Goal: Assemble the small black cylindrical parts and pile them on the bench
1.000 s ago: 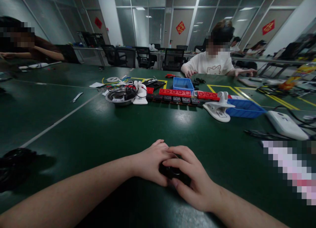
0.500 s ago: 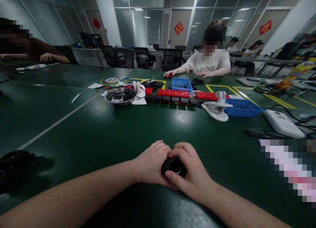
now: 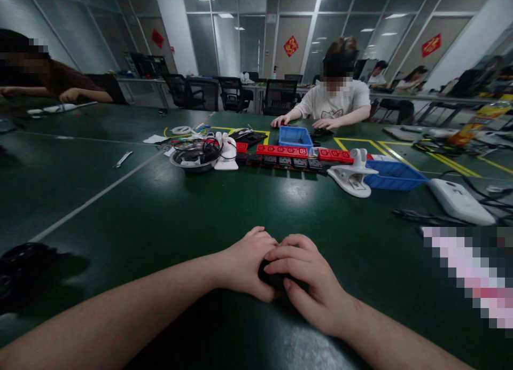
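A black rounded object (image 3: pixel 272 276) is held between my two hands, low in the middle of the view, above the green table (image 3: pixel 192 215). My left hand (image 3: pixel 250 263) wraps round its left side, with the fingertips hidden behind it. From the right, my right hand (image 3: pixel 310 279) curls its fingers over the top, the thumb against the near side. Most of the object is covered by the fingers, so its upper face does not show.
Farther back stand a metal bowl (image 3: pixel 196 164) of parts, red socket strips (image 3: pixel 281 150), blue bins (image 3: pixel 295 136) and a white clamp base (image 3: pixel 352 180). A wrench (image 3: pixel 123 159) lies left; black coiled items (image 3: pixel 24 268) sit at lower left. A person (image 3: pixel 340 100) sits opposite.
My right fingers have moved down over the black object, covering its round opening. My left hand has barely moved. Across the table, the person's hand has reached the black items beside the bin.
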`<state>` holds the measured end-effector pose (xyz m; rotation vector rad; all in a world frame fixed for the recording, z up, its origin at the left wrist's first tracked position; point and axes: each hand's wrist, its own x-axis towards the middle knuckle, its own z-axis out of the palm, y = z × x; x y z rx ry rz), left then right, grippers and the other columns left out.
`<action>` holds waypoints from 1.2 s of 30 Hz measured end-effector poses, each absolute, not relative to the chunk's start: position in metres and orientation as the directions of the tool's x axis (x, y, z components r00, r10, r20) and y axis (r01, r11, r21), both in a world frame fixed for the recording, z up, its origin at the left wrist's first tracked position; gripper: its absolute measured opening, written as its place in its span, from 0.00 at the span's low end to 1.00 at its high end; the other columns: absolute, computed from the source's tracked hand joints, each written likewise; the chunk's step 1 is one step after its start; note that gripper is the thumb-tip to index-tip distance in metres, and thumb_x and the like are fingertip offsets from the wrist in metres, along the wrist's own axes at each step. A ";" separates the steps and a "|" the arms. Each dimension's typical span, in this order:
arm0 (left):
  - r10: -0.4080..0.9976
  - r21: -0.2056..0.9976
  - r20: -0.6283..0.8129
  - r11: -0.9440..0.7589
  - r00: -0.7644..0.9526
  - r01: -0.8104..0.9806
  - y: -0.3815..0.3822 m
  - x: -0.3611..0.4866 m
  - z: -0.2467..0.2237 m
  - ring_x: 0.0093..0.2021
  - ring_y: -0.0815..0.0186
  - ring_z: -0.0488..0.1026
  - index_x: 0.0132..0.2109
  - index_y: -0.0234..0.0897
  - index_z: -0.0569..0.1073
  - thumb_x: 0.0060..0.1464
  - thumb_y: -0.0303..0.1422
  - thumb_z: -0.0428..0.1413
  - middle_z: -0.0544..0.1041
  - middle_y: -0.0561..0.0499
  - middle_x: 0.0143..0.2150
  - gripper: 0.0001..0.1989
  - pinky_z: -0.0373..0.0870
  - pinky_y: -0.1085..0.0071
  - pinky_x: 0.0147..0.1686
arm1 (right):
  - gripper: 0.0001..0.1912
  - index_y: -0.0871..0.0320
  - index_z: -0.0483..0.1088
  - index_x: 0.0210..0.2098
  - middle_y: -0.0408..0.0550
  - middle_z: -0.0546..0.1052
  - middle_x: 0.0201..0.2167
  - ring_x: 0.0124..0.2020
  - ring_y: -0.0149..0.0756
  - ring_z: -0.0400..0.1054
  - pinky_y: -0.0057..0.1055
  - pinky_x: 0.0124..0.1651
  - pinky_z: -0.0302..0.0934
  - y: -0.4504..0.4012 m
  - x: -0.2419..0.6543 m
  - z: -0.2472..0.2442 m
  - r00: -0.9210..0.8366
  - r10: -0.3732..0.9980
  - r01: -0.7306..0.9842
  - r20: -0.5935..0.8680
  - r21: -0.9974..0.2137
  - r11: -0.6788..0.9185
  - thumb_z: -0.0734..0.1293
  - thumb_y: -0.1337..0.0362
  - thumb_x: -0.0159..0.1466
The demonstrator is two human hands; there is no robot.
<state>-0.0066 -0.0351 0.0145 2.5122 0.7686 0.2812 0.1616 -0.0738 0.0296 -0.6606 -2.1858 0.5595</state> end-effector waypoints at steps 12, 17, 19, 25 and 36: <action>0.522 0.443 0.047 -0.775 0.851 0.451 -0.035 -0.008 0.014 0.43 0.59 0.65 0.36 0.39 0.70 0.37 0.39 0.61 0.69 0.53 0.38 0.16 0.46 0.52 0.57 | 0.15 0.55 0.68 0.34 0.44 0.74 0.38 0.43 0.39 0.64 0.43 0.51 0.53 -0.076 0.163 0.031 -0.623 0.596 0.261 0.507 -0.583 0.769 0.58 0.73 0.50; 0.561 0.554 0.071 -0.710 0.825 0.435 -0.035 -0.009 0.013 0.46 0.56 0.66 0.48 0.38 0.65 0.35 0.46 0.62 0.69 0.48 0.44 0.33 0.43 0.49 0.58 | 0.15 0.58 0.65 0.42 0.49 0.70 0.40 0.43 0.41 0.63 0.44 0.49 0.54 -0.075 0.164 0.025 -0.512 0.648 0.305 0.564 -0.585 0.751 0.60 0.70 0.54; 0.573 0.572 0.088 -0.699 0.815 0.430 -0.036 -0.008 0.012 0.46 0.55 0.66 0.48 0.36 0.63 0.33 0.49 0.62 0.69 0.46 0.45 0.36 0.44 0.49 0.57 | 0.13 0.58 0.64 0.42 0.49 0.69 0.38 0.41 0.40 0.62 0.42 0.45 0.56 -0.075 0.164 0.022 -0.452 0.695 0.344 0.560 -0.609 0.715 0.60 0.67 0.56; 0.631 0.531 0.101 -0.688 0.769 0.495 -0.039 -0.005 0.009 0.43 0.56 0.67 0.41 0.35 0.64 0.33 0.49 0.62 0.70 0.48 0.39 0.31 0.50 0.52 0.56 | 0.14 0.58 0.63 0.38 0.49 0.67 0.35 0.37 0.40 0.61 0.39 0.40 0.58 -0.075 0.162 0.017 -0.427 0.754 0.405 0.498 -0.640 0.653 0.64 0.57 0.56; 0.610 0.543 0.099 -0.695 0.786 0.471 -0.034 -0.006 0.009 0.37 0.64 0.67 0.32 0.37 0.65 0.37 0.39 0.62 0.67 0.55 0.31 0.17 0.52 0.58 0.55 | 0.09 0.58 0.66 0.34 0.47 0.71 0.32 0.36 0.38 0.63 0.38 0.41 0.57 -0.075 0.161 0.024 -0.481 0.705 0.369 0.520 -0.609 0.702 0.61 0.71 0.53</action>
